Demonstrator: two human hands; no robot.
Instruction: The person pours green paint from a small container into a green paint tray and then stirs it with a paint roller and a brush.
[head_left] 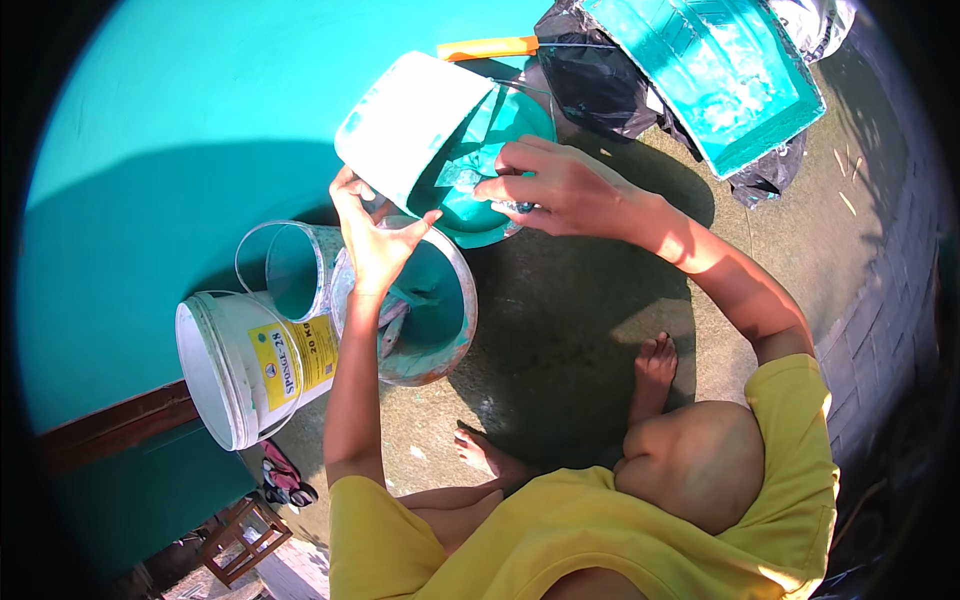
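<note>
Looks about mid-job to me. The white bucket [400, 120] is tipped over with its mouth at the teal tub [537, 112]; there's paint [472, 208] in the tub, but teal still coats the bucket's inside, so I'd guess some's left to get out. Left hand [378, 240] is gripping the bucket low by the rim. Right hand [560, 195] is apart from it, curled round something small at the mouth, can't make out what. Left side's tight: wall [110, 230] close by the bucket, pail [466, 305] just beside the left forearm. Tray [768, 142] sits beyond the right hand. Most open room is the floor [560, 300] between tub and feet [655, 372], mostly in shadow.
</note>
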